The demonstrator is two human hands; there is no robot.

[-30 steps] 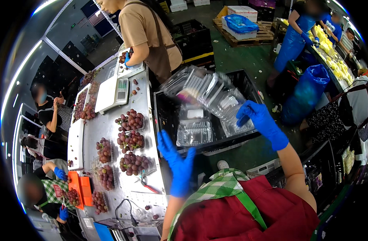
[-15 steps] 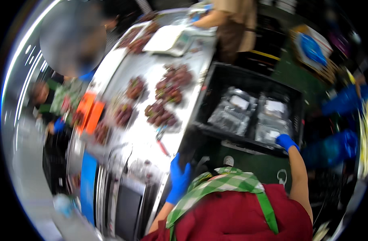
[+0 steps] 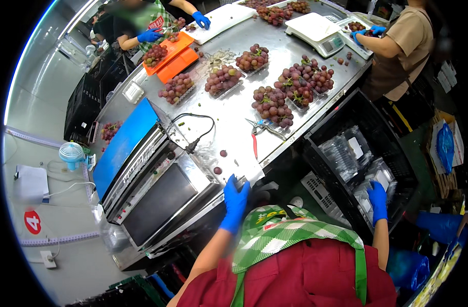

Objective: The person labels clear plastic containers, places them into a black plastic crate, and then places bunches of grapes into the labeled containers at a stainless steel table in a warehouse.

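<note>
Fingers of the left hand (image 3: 236,202) stand parted; right hand (image 3: 377,199), four o'clock, unreadable: loose pinching could spill trays (image 3: 382,175).

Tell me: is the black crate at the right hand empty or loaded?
Loaded, but not full: clear boxes lie in the crate, with bare black wall showing beside them.

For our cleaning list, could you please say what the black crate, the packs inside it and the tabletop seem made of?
Black crate: probably matte plastic, given dull, stiff walls.
Packs: likely glossy clear plastic, see-through with glints.
Tabletop: apparently smooth metal, with grey sheen.
</note>
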